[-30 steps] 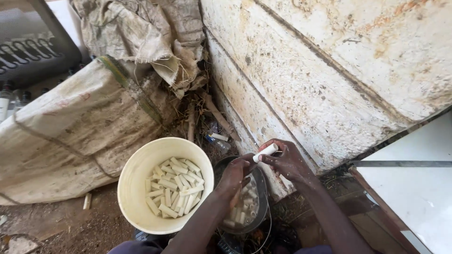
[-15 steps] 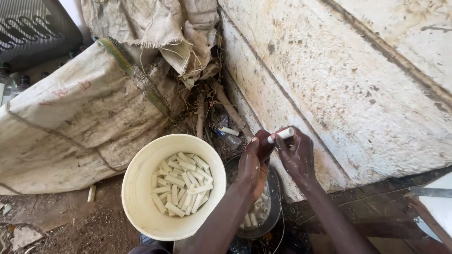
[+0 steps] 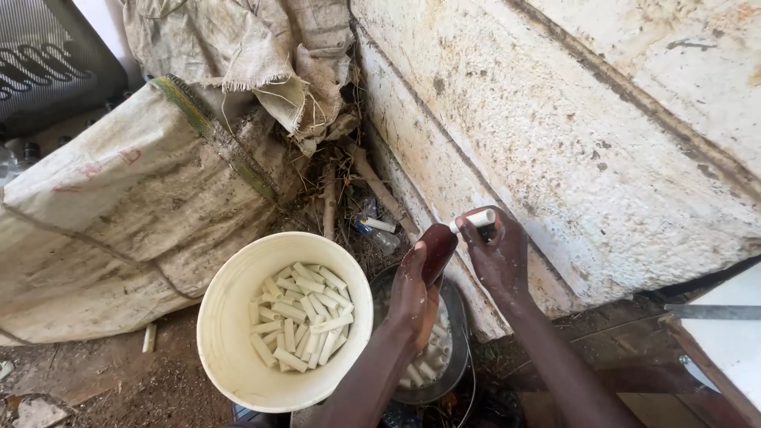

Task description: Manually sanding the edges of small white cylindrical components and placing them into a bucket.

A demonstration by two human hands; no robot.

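Above the dark bowl, white stick pinched between left hand and right hand

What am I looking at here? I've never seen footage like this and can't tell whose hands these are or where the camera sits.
The camera is worn on a person's head and looks down, so the two bare arms reaching up from the bottom edge are that person's own. The right hand pinches a short white stick by its end. The left hand is close beside it, fingers raised to the stick, though whether it touches is hard to tell. Below the hands sits a dark bowl with similar white pieces. Left of it stands a pale bucket with many cut sticks lying in it. Both rest on dirt ground beside a worn whitish wall. A big sack leans behind the bucket.
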